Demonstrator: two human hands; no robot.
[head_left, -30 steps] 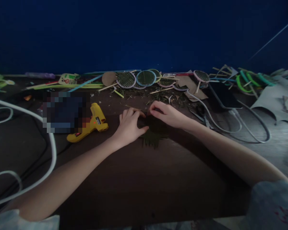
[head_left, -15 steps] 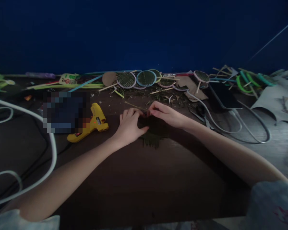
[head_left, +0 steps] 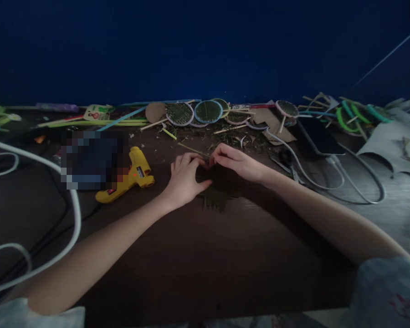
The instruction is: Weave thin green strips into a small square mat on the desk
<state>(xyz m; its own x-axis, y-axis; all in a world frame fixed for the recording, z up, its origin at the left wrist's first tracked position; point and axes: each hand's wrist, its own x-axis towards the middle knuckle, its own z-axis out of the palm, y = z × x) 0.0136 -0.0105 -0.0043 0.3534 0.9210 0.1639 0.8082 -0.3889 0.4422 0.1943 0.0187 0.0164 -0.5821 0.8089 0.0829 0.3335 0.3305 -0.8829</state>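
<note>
A dark green woven mat of thin strips point(head_left: 216, 197) lies on the dark table point(head_left: 198, 264) in front of me. My left hand point(head_left: 185, 178) rests on its left part, fingers curled and thumb pressing down on it. My right hand point(head_left: 237, 161) pinches the end of a thin pale strip point(head_left: 192, 150) at the mat's upper edge. The two hands nearly touch at the fingertips. Most of the mat is hidden under my hands.
A yellow glue gun point(head_left: 130, 175) lies left of my hands beside a blurred patch. Round woven fans point(head_left: 207, 111) and sticks line the back. Scissors point(head_left: 289, 164), a phone point(head_left: 317, 136) and white cables point(head_left: 348, 182) sit right; a thick white cable point(head_left: 75, 218) loops left.
My right hand has drawn slightly towards the left hand, and a thin pale strip now shows slanting away from its fingertips. The left hand has stayed on the mat.
</note>
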